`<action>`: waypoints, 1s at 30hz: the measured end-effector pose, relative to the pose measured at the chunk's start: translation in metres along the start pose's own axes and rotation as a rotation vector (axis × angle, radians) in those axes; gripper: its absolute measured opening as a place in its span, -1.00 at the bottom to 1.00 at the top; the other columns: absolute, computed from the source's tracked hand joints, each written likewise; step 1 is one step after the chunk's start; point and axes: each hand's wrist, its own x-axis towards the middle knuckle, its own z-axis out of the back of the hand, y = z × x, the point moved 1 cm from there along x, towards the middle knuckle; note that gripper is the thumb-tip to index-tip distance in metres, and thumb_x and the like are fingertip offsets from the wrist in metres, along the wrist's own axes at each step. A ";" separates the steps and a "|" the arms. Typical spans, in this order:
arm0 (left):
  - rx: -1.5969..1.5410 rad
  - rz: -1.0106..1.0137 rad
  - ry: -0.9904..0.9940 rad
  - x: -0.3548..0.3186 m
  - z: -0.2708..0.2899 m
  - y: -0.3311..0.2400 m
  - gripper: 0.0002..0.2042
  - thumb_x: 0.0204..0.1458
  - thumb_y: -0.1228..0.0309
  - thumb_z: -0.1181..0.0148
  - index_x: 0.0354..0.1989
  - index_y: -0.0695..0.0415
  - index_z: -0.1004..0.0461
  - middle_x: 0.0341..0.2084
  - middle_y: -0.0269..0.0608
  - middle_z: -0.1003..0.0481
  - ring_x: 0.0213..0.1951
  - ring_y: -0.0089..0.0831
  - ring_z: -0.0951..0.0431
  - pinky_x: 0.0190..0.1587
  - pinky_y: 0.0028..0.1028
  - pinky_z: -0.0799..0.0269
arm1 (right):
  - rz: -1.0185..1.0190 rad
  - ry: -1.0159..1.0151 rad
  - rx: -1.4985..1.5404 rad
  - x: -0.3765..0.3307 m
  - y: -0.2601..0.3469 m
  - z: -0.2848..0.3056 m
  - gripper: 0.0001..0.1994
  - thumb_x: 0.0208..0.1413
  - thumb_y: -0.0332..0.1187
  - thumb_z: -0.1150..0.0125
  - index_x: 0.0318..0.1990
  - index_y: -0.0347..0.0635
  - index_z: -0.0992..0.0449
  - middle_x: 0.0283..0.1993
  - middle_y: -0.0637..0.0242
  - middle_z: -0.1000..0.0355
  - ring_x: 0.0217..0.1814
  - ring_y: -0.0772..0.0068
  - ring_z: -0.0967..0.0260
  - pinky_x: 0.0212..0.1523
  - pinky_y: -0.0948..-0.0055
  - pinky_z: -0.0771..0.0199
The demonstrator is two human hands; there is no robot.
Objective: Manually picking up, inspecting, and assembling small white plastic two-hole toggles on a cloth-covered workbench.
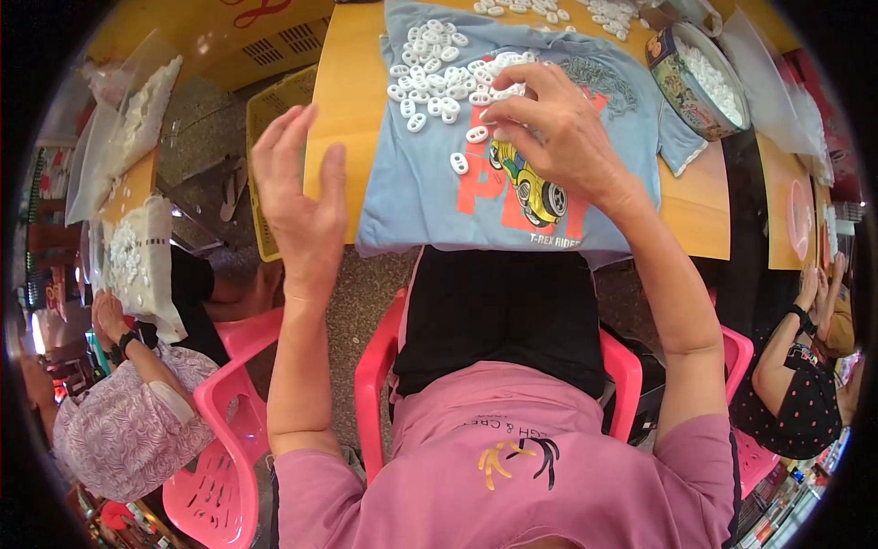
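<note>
My left hand (pixel 304 210) is raised at the left side of the table, fingers and thumb apart, with nothing visible in it. My right hand (pixel 565 133) hovers over a blue printed T-shirt (pixel 402 206) spread on the table. Its fingers are bent and look apart, the tips close to a pile of small white oval plastic pieces (pixel 430 55), each with two holes. Two loose ones, including this white piece (pixel 459 164), lie apart from the pile, nearer to me. A heap of small grey metal pieces (pixel 604 80), perhaps springs, sits beyond my right hand, partly hidden.
A round patterned tub (pixel 702 78) full of white pieces stands at the right rear of the yellow table (pixel 343 101). More white pieces (pixel 615 16) lie along its far edge. A yellow crate (pixel 265 174) is left of it. Two people sit at either side, near pink chairs (pixel 229 439).
</note>
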 end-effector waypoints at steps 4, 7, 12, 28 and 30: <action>-0.123 -0.043 0.067 -0.007 -0.018 -0.024 -0.70 0.02 0.60 -0.20 -0.03 0.24 -0.48 -0.15 -0.05 -0.46 -0.07 -0.21 -0.47 0.00 -0.34 -0.37 | -0.052 -0.068 0.109 0.002 -0.006 0.003 -0.89 -0.04 -0.44 -0.29 -0.30 -0.12 -0.58 -0.19 0.29 -0.41 -0.06 0.21 -0.36 -0.11 0.30 -0.40; -0.261 0.010 0.131 -0.015 -0.033 -0.037 -0.75 0.02 0.63 -0.18 -0.10 0.23 -0.50 -0.29 -0.10 -0.49 -0.25 -0.29 -0.52 -0.18 -0.40 -0.43 | -0.056 0.044 -0.029 0.005 -0.001 0.005 -0.89 -0.02 -0.42 -0.29 -0.29 -0.11 -0.60 -0.25 0.30 -0.39 -0.10 0.21 -0.37 -0.14 0.31 -0.41; -0.362 0.020 0.232 -0.025 -0.047 -0.048 -0.77 0.00 0.66 -0.18 -0.13 0.24 -0.51 -0.35 -0.11 -0.48 -0.29 -0.26 -0.51 -0.24 -0.40 -0.42 | -0.090 0.137 -0.065 0.007 0.003 0.008 -0.88 0.02 -0.42 -0.27 -0.26 -0.09 -0.62 -0.28 0.31 -0.37 -0.15 0.22 -0.37 -0.17 0.32 -0.39; -0.349 0.056 0.263 -0.030 -0.059 -0.050 -0.81 -0.01 0.66 -0.17 -0.19 0.27 -0.51 -0.35 -0.10 -0.49 -0.29 -0.22 -0.50 -0.24 -0.35 -0.41 | -0.023 0.165 -0.085 0.012 -0.004 0.007 -0.84 -0.03 -0.33 -0.34 -0.26 -0.07 -0.64 -0.27 0.31 -0.39 -0.15 0.24 -0.40 -0.17 0.30 -0.41; -0.364 0.057 0.268 -0.029 -0.059 -0.049 -0.82 0.00 0.65 -0.18 -0.20 0.26 -0.51 -0.35 -0.10 -0.49 -0.28 -0.21 -0.50 -0.22 -0.34 -0.41 | -0.016 0.159 -0.087 0.012 -0.005 0.005 -0.84 -0.04 -0.32 -0.34 -0.27 -0.08 -0.64 -0.27 0.31 -0.39 -0.15 0.24 -0.40 -0.17 0.30 -0.41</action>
